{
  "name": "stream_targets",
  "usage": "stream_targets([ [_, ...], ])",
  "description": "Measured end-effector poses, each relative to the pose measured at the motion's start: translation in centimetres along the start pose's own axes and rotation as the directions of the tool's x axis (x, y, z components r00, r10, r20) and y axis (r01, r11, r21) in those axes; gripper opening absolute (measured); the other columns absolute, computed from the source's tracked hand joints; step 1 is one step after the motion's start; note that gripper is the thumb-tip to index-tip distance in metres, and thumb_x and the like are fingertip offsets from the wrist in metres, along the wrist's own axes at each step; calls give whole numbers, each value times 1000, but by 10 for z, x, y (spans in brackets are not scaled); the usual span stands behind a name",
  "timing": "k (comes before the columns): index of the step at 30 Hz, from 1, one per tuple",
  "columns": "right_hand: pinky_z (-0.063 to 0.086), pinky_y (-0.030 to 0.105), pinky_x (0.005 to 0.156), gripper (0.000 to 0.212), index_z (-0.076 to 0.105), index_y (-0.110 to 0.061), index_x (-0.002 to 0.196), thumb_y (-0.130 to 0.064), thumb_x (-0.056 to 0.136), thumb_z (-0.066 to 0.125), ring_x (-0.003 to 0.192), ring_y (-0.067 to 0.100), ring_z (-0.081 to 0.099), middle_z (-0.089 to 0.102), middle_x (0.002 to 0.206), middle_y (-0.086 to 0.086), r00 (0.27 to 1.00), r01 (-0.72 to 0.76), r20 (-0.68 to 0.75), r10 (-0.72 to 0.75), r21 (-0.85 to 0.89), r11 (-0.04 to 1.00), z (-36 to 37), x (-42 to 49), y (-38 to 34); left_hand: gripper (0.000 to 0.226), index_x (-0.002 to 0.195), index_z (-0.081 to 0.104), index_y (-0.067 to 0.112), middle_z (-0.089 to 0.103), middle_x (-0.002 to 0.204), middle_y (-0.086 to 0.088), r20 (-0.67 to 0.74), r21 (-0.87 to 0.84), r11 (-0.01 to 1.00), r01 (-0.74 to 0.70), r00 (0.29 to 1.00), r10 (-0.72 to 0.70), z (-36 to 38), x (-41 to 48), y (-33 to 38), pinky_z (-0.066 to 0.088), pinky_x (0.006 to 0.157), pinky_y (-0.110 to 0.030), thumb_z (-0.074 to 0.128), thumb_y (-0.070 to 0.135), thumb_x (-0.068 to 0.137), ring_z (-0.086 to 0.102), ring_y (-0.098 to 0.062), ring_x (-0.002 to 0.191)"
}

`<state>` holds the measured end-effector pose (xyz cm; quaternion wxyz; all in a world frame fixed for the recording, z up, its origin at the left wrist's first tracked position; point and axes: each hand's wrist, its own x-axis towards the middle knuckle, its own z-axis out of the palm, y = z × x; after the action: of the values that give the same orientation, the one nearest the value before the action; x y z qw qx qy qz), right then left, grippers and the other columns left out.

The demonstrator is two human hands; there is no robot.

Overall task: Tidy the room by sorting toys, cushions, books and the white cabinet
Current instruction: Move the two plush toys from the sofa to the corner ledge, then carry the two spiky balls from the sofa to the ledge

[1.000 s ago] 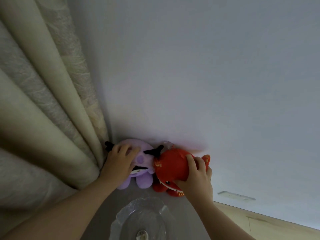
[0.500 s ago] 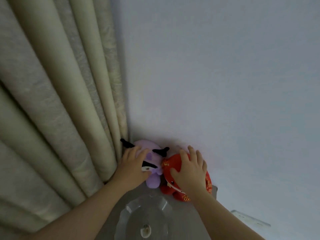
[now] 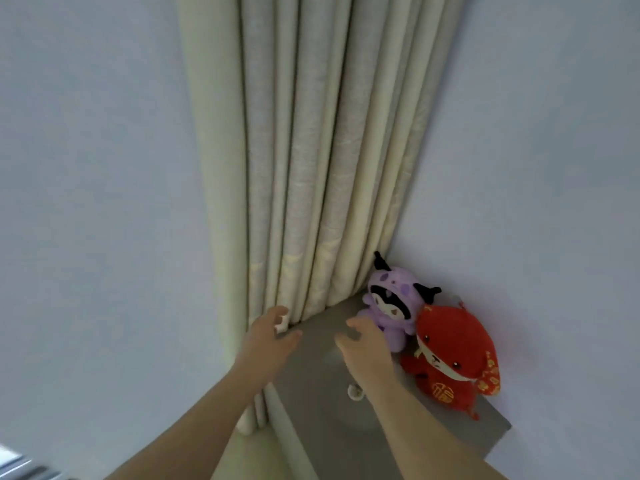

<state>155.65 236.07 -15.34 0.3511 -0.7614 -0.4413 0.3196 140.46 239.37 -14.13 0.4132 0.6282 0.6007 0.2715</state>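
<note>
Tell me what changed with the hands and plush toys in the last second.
Both hands let go. The left hand left the purple plush and moved to the curtain edge; the right hand came off the red plush and hovers over the grey top beside the purple one. Both toys stayed side by side against the wall.

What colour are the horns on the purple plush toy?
Black; the horns show in the head view.
</note>
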Motion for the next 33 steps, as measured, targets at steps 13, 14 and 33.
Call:
stream_targets([
  [13, 37, 24, 65, 15, 60, -9, 103, -12, 89, 56, 87, 15, 51, 55, 91, 0, 930, -4, 366, -28, 87, 996, 113, -259, -26, 15, 105, 59, 20, 64, 99, -3, -249, -421, 867, 265, 886, -392, -120, -271, -124, 41, 71, -27, 59, 19, 89, 58, -19, 92],
  [14, 38, 24, 63, 11, 59, -10, 100, -12, 89, 56, 85, 15, 50, 54, 88, 0, 919, -17, 394, -16, 81, 997, 118, -281, -26, 15, 104, 60, 18, 65, 97, -3, -271, -442, 855, 272, 868, -417, -126, -296, -128, 41, 68, -26, 60, 19, 89, 58, -20, 91],
  [33, 37, 23, 61, 11, 61, -14, 90, -11, 86, 51, 83, 19, 54, 58, 85, -1, 313, 239, 940, -134, 59, 969, 204, -705, 16, 10, 96, 60, 16, 61, 92, -4, -584, -765, 629, 138, 263, -768, -160, -777, -224, 44, 64, -26, 52, 11, 92, 60, -16, 79],
])
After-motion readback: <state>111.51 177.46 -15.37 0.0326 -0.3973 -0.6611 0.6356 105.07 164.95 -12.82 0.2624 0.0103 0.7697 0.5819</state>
